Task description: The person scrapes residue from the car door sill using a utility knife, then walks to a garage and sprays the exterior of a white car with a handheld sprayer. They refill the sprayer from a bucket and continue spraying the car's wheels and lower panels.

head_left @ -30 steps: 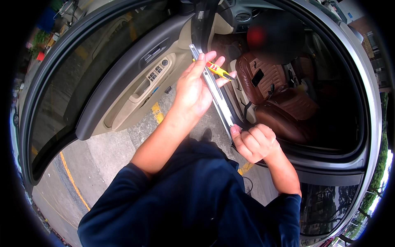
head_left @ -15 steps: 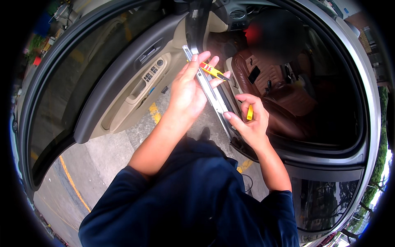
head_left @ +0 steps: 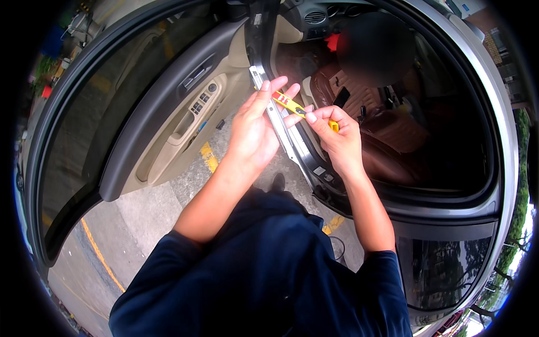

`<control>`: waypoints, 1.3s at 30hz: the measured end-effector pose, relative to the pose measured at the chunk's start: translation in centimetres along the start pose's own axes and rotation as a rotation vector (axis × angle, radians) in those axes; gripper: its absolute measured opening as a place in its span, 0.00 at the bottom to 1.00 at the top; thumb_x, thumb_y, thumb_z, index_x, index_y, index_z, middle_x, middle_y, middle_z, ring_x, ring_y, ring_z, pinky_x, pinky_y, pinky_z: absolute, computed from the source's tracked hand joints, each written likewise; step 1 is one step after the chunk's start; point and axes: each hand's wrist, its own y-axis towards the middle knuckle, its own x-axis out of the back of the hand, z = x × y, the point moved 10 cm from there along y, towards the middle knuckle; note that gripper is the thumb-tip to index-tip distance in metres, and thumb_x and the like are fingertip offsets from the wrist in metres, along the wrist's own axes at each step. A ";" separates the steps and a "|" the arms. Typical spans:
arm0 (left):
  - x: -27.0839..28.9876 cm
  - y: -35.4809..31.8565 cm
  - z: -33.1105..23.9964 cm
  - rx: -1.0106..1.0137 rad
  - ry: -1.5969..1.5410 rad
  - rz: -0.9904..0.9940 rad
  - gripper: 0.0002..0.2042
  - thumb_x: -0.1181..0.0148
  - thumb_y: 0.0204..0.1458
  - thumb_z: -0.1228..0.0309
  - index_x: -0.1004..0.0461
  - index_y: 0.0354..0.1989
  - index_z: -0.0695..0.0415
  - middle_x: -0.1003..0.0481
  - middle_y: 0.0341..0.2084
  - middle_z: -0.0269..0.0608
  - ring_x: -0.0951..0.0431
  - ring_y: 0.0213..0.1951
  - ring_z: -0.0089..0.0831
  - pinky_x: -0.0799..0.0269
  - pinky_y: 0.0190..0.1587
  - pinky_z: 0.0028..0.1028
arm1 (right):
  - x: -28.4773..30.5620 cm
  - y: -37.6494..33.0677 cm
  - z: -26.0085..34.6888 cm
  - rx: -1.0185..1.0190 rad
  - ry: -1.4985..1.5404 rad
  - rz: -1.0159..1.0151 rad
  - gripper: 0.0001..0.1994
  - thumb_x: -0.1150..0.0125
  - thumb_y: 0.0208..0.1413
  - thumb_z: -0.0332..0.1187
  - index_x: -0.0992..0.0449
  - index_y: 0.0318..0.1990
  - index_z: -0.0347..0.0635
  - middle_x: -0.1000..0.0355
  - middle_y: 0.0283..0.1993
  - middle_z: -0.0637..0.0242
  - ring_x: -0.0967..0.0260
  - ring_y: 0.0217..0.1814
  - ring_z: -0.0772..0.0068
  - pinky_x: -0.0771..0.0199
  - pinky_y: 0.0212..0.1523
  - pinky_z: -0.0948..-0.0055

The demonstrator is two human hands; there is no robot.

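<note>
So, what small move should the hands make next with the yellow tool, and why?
Probably settle the grip first. Both hands meet on the yellow tool: the left hand holds its upper end, and the right hand pinches its lower end. It hangs in the air just above the silver door-sill strip, apparently not touching it.

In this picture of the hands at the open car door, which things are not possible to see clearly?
- Head view: the left hand covers the left end of the yellow tool, so its tip is hidden.
- Head view: the right hand wraps the tool's other end; its grip there cannot be made out.
- Head view: the switches on the door panel are too small to tell apart.
- Head view: a blurred patch hides the area above the brown seat.
</note>
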 end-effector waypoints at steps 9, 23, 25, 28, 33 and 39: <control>0.4 -0.1 -0.2 -0.008 -0.046 -0.039 0.19 0.53 0.60 0.66 0.38 0.51 0.71 0.36 0.51 0.53 0.40 0.60 0.44 0.39 0.58 0.56 | 0.1 -1.2 -0.6 0.066 0.049 0.160 0.20 0.47 0.57 0.30 0.39 0.56 0.37 0.30 0.35 0.69 0.37 0.29 0.83 0.36 0.34 0.82; 0.6 -0.1 0.5 0.025 0.005 -0.017 0.21 0.54 0.60 0.64 0.39 0.51 0.73 0.36 0.50 0.55 0.36 0.58 0.43 0.38 0.59 0.46 | 0.8 -1.6 2.7 0.227 -0.437 -0.086 0.11 0.37 0.49 0.31 0.25 0.39 0.34 0.26 0.26 0.60 0.29 0.25 0.79 0.29 0.29 0.79; 0.7 0.0 0.4 0.024 0.005 -0.017 0.21 0.54 0.60 0.64 0.39 0.51 0.73 0.36 0.50 0.55 0.36 0.58 0.43 0.38 0.59 0.46 | 0.5 -1.5 3.1 0.249 -0.436 -0.078 0.11 0.37 0.49 0.31 0.24 0.38 0.33 0.26 0.26 0.59 0.29 0.25 0.79 0.29 0.28 0.78; 0.8 0.0 0.3 0.024 -0.001 -0.017 0.21 0.53 0.60 0.64 0.39 0.51 0.73 0.36 0.50 0.55 0.36 0.58 0.44 0.38 0.59 0.45 | 0.2 -1.4 3.2 0.266 -0.484 -0.049 0.11 0.37 0.49 0.30 0.24 0.39 0.34 0.26 0.26 0.59 0.29 0.24 0.78 0.30 0.27 0.78; 0.6 -0.2 0.8 0.057 -0.008 -0.006 0.22 0.53 0.60 0.64 0.40 0.52 0.73 0.37 0.51 0.54 0.37 0.58 0.44 0.39 0.60 0.43 | -0.6 -1.1 2.8 0.257 -0.479 -0.031 0.12 0.37 0.48 0.30 0.24 0.40 0.36 0.26 0.28 0.57 0.29 0.25 0.74 0.30 0.27 0.75; 0.7 -0.5 1.5 0.072 0.019 0.022 0.22 0.53 0.60 0.64 0.41 0.54 0.72 0.37 0.52 0.54 0.40 0.60 0.43 0.40 0.60 0.40 | -1.4 -1.0 3.2 0.338 -0.598 -0.050 0.12 0.37 0.49 0.31 0.25 0.40 0.36 0.27 0.29 0.53 0.28 0.26 0.64 0.30 0.27 0.71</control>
